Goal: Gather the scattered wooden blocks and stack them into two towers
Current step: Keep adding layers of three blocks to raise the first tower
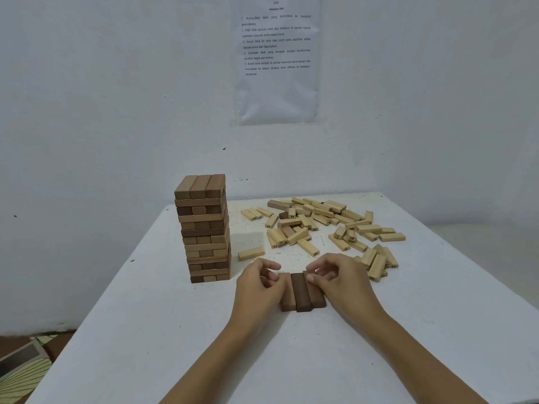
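Note:
A tall tower of wooden blocks (pixel 204 228) stands on the left of the white table (pixel 204 345). In front of me three dark brown blocks (pixel 302 293) lie side by side, flat on the table. My left hand (pixel 259 284) presses against the row's left side with curled fingers. From the right, my right hand (pixel 338 281) grips the right-hand block with its fingertips. A pile of pale scattered blocks (pixel 320 225) covers the table's far right.
One pale block (pixel 251 253) lies alone between the tower and the pile. A printed sheet (pixel 277 59) hangs on the white wall behind. The table's left edge drops to a floor with a patterned mat (pixel 20 371).

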